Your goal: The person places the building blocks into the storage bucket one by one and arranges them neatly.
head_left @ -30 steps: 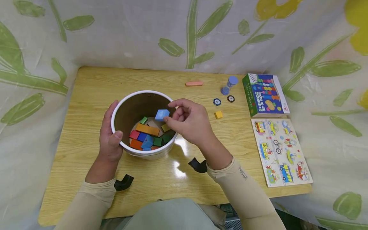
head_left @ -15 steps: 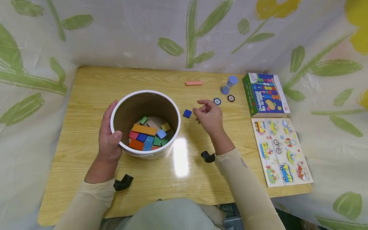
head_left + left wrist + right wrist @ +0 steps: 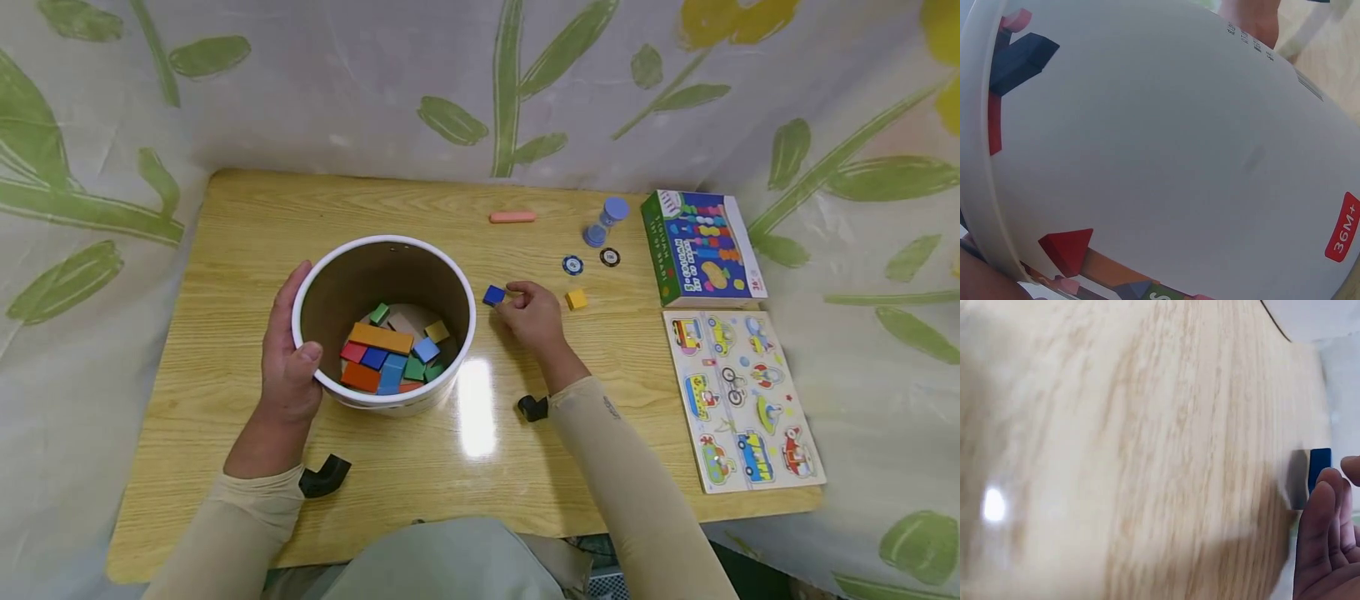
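Observation:
My left hand [image 3: 291,367] grips the rim of a white bucket [image 3: 390,406], thumb over the near left edge and fingers along the outer wall. Inside lie several coloured wooden blocks, among them a long orange block [image 3: 381,338]. In the left wrist view the bucket's printed outer wall [image 3: 1147,137] fills most of the picture. To the right of the bucket, a dark blue block [image 3: 493,296] rests on the table. My right hand [image 3: 534,321] is just beside it, fingertips close to the block with no grip visible. The right wrist view shows the blue block [image 3: 1319,465] beyond the fingers.
A yellow block [image 3: 576,299] lies right of my right hand. Behind are two chips [image 3: 573,265], an hourglass [image 3: 605,222] and an orange-pink stick [image 3: 513,217]. A toy box [image 3: 705,246] and a picture puzzle board [image 3: 742,400] line the right side of the table [image 3: 247,208].
The light blue block, pinched over the bucket earlier, now lies inside it. My right hand let it go, went right past the dark blue block, then came back left to it.

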The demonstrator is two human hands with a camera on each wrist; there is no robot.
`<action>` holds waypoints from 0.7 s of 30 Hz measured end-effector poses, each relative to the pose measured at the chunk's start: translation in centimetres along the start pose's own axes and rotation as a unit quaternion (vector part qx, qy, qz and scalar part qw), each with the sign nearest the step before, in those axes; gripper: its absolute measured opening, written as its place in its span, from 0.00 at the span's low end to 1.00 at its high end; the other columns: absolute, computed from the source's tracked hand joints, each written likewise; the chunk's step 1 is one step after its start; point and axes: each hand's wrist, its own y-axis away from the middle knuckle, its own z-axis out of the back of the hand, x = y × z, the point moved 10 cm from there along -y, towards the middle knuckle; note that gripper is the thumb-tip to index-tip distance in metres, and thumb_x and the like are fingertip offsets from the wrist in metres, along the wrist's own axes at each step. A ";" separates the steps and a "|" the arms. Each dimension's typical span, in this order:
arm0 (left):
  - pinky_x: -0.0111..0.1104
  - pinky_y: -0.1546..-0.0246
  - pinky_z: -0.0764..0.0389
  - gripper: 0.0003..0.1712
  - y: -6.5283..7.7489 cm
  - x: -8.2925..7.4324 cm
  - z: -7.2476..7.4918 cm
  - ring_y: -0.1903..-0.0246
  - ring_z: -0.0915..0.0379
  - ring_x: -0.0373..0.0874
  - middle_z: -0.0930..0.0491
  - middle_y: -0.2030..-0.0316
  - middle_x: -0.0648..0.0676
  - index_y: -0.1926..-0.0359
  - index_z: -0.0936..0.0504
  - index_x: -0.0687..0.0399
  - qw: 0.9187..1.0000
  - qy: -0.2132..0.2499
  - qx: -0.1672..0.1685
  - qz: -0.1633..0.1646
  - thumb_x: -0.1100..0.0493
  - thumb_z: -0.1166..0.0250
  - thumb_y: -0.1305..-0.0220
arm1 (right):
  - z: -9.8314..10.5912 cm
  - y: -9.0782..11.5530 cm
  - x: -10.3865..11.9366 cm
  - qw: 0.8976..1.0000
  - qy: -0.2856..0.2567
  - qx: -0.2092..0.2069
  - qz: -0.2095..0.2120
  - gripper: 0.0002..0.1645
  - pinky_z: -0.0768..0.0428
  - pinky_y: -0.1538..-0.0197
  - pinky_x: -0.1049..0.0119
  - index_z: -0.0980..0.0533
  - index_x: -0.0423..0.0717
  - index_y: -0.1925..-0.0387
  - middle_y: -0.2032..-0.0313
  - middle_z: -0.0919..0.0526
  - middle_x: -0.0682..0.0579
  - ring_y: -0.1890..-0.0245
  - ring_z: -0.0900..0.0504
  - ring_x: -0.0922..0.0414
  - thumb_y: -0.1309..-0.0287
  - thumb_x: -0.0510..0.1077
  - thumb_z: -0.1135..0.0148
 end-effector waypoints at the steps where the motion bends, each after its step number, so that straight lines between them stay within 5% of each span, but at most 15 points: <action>1: 0.48 0.38 0.42 0.45 0.0 -0.1 -0.1 0.35 0.53 0.61 0.45 0.33 0.62 0.29 0.43 0.52 1.000 0.002 0.004 -0.004 0.56 0.36 0.48 | -0.1 -0.1 0.0 1.000 0.008 0.001 -0.001 0.24 0.24 0.75 0.66 0.23 0.46 0.49 0.77 0.20 0.50 0.81 0.22 0.56 0.51 0.44 0.32; 14: 0.46 0.39 0.40 0.45 -0.1 -0.3 -0.2 0.36 0.52 0.62 0.45 0.34 0.65 0.29 0.44 0.55 0.999 0.014 0.019 -0.028 0.55 0.37 0.47 | -0.5 -0.5 0.1 0.997 0.081 -0.013 -0.013 0.18 0.25 0.72 0.66 0.22 0.47 0.57 0.76 0.20 0.52 0.80 0.21 0.57 0.52 0.45 0.33; 21: 0.47 0.39 0.40 0.44 0.0 -0.3 -0.2 0.36 0.51 0.62 0.45 0.34 0.65 0.29 0.44 0.55 0.999 0.012 0.017 -0.027 0.56 0.38 0.47 | -0.1 -0.1 0.3 0.997 0.074 -0.019 -0.018 0.17 0.24 0.72 0.66 0.22 0.46 0.58 0.75 0.21 0.52 0.80 0.22 0.57 0.52 0.45 0.33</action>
